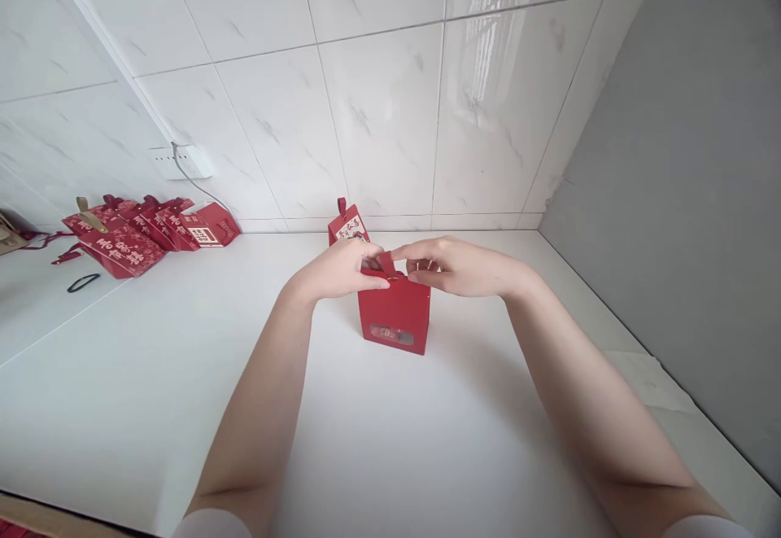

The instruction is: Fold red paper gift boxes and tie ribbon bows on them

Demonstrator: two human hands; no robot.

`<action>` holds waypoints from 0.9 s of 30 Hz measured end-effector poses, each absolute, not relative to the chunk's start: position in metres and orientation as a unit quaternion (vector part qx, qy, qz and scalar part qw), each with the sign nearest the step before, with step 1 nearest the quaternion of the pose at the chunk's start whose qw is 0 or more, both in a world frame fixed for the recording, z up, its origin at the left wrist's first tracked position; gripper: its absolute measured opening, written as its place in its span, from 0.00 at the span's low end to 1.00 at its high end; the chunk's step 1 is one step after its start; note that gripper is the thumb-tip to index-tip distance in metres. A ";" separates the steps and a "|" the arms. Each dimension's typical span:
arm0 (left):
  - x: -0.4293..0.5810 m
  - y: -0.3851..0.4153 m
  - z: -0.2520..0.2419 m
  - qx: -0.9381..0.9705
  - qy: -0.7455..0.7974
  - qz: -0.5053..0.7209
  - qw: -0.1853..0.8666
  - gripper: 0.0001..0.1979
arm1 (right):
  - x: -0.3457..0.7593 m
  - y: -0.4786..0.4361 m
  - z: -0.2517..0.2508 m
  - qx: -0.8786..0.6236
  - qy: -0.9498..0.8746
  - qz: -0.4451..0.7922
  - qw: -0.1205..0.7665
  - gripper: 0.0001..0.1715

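A red gift box (395,306) stands upright on the white tabletop, with a small clear window low on its front. From its top edge rises a red ribbon handle (386,263). My left hand (345,269) is closed on the top left of the box, thumb along the front and fingers partly hidden behind. At the top right, my right hand (455,265) has its thumb against the box edge and its other fingers curled behind. Its index finger reaches to the ribbon.
Behind my left hand, another red gift box (349,222) with a ribbon loop stands near the tiled wall. Several red gift boxes (125,249) lie at the left beside a black loop (83,283). A cable hangs from the wall socket (180,162). A grey panel (683,155) borders the right.
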State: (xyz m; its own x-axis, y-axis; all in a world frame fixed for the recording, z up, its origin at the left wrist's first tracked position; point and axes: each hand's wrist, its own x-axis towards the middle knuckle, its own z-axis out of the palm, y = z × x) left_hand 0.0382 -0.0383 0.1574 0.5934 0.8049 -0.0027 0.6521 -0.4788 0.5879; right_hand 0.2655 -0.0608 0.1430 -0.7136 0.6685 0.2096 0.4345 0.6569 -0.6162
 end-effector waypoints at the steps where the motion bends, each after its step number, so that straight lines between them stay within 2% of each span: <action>1: 0.039 -0.038 0.157 0.847 0.429 0.142 0.279 0.11 | 0.266 -0.060 0.143 -0.306 -0.885 0.279 0.211 0.25; 9: 0.043 -0.035 0.152 0.830 0.407 0.204 0.322 0.13 | 0.273 -0.058 0.138 -0.324 -0.890 0.260 0.188 0.35; 14: 0.046 -0.036 0.150 0.824 0.410 0.217 0.325 0.12 | 0.275 -0.057 0.139 -0.327 -0.895 0.242 0.181 0.35; 21: 0.048 -0.038 0.151 0.803 0.396 0.315 0.314 0.15 | 0.273 -0.056 0.138 -0.328 -0.888 0.200 0.250 0.36; 27: 0.050 -0.041 0.158 0.795 0.387 0.362 0.296 0.13 | 0.275 -0.056 0.140 -0.316 -0.882 0.167 0.307 0.32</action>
